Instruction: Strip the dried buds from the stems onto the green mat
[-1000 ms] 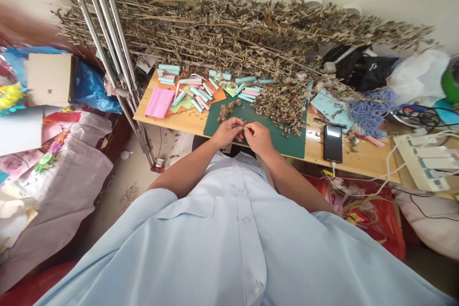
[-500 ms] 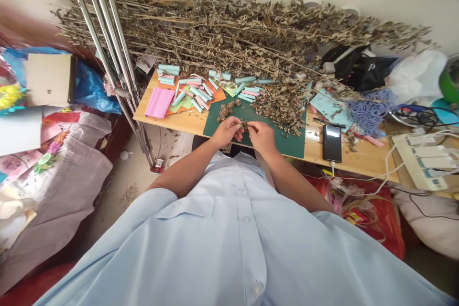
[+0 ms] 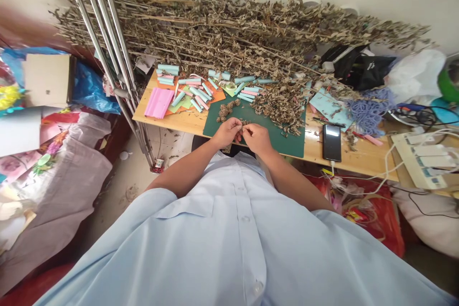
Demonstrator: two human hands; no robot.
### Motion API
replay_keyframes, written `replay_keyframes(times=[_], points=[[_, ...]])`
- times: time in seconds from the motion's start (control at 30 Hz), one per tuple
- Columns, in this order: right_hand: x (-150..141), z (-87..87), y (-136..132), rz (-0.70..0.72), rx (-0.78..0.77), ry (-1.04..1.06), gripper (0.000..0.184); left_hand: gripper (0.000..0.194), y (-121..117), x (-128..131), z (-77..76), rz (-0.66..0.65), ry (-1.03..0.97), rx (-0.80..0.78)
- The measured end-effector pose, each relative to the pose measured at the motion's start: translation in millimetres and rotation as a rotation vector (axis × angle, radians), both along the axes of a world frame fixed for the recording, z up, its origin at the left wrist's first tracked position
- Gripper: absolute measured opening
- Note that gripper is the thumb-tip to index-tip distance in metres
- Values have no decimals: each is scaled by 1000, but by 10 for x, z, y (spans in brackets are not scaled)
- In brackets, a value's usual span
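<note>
green mat point(image 3: 285, 146) under left hand point(image 3: 225, 133), right hand point(image 3: 257, 138), both pinching dried leaf point(image 3: 244, 123); stalks point(image 3: 215, 33) behind

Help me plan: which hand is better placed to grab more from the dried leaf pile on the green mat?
Probably the right hand: it sits closer to the dried leaf pile than the left hand.

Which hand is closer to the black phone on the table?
Right. The right hand is above the green cutting mat, and the phone lies past the mat's edge on that hand's right. The left hand is farther away, on the other side of the right hand.
</note>
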State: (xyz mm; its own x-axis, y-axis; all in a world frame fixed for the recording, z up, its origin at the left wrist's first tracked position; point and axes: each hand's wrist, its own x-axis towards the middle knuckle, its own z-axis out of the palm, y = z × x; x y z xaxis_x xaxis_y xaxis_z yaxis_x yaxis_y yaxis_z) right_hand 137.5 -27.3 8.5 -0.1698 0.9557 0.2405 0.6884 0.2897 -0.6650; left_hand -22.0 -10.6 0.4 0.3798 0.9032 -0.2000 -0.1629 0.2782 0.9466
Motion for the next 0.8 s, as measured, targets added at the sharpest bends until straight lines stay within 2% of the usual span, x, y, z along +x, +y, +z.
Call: replay_keyframes(times=[0.13,0.3,0.4,0.57,0.73,0.8], points=[[-68,-19,-32,-85,-15,8,15,6,-4,-7,-13,-11,38,29],[-136,-9,-38,-222,-342,397,19,9,-3,-29,-24,0,-44,1],[-129,-8,-20,-294,-413,516,24,12,4,-38,-23,27,-85,-14],[-30,-26,21,-333,-302,394,27,19,14,-42,-3,25,-119,-54],[46,-40,47,-244,-44,127,23,18,18,-28,23,23,-119,-61],[47,-31,43,-213,5,77,22,18,16,-21,37,23,-96,-72]])
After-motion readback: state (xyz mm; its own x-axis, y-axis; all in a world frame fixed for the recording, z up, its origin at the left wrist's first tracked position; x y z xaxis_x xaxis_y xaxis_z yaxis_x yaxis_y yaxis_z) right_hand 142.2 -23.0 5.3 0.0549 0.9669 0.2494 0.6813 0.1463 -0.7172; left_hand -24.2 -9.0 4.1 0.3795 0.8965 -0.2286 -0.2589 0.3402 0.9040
